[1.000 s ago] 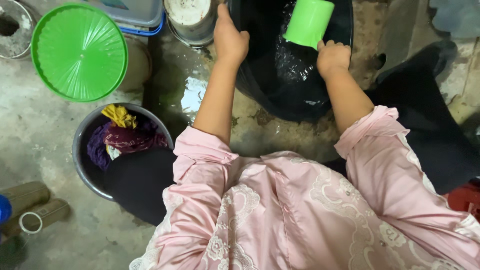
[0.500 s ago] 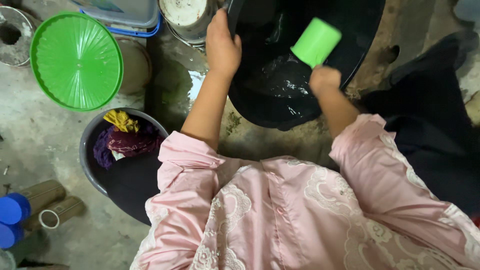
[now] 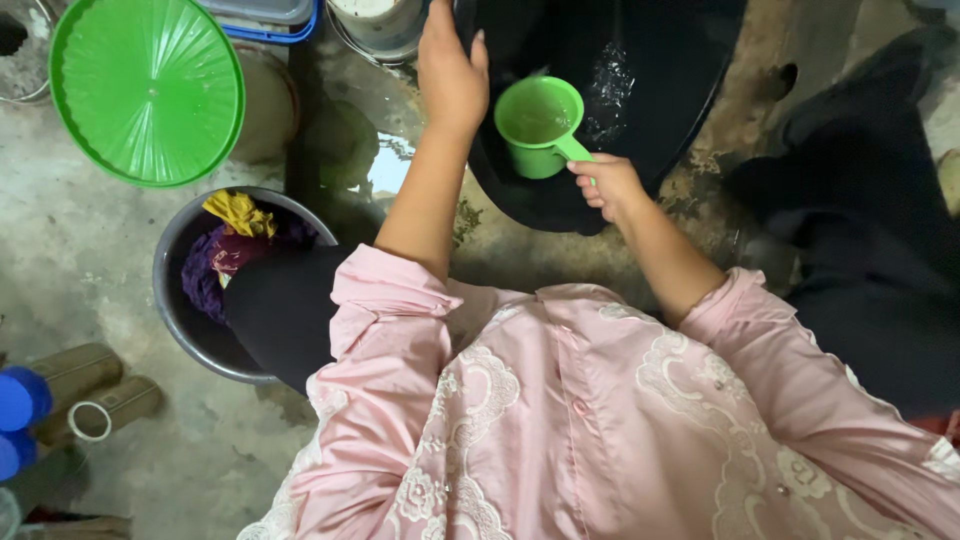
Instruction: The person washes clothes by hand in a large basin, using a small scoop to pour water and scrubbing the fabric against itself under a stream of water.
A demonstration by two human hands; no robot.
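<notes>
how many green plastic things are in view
2. A big round green lid lies at upper left on the floor; a green scoop is held by the right hand over the black basin. Others may be hidden.

— What's that in the big black plastic basin [image 3: 690,110]?

— A small green plastic dipper [image 3: 541,124] with a short handle. It sits upright, mouth up, over the basin's near side.

— Anything in the basin?

— Water, glinting near the dipper. The basin stands on wet concrete.
</notes>
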